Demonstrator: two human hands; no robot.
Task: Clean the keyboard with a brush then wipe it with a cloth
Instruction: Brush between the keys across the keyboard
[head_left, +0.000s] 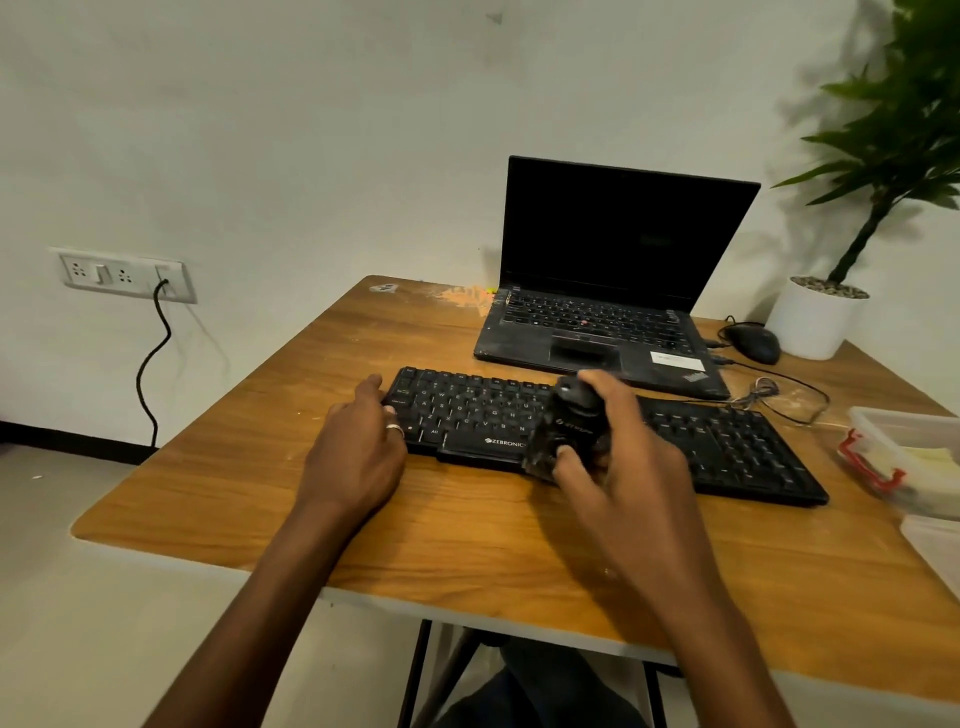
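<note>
A black keyboard (727, 447) lies across the wooden table (467, 545), in front of the laptop. My right hand (623, 467) is closed around a black brush (569, 426), blurred, whose bristles touch the keyboard's front middle. My left hand (358, 447) rests flat at the keyboard's left end, fingertips on its edge, with a ring on one finger. No cloth is visible.
An open black laptop (613, 291) stands behind the keyboard. A black mouse (753, 343) and a white potted plant (815, 317) are at the back right. Clear plastic containers (909, 457) with a red clip sit at the right edge. A wall socket (124, 275) with a cable is on the left.
</note>
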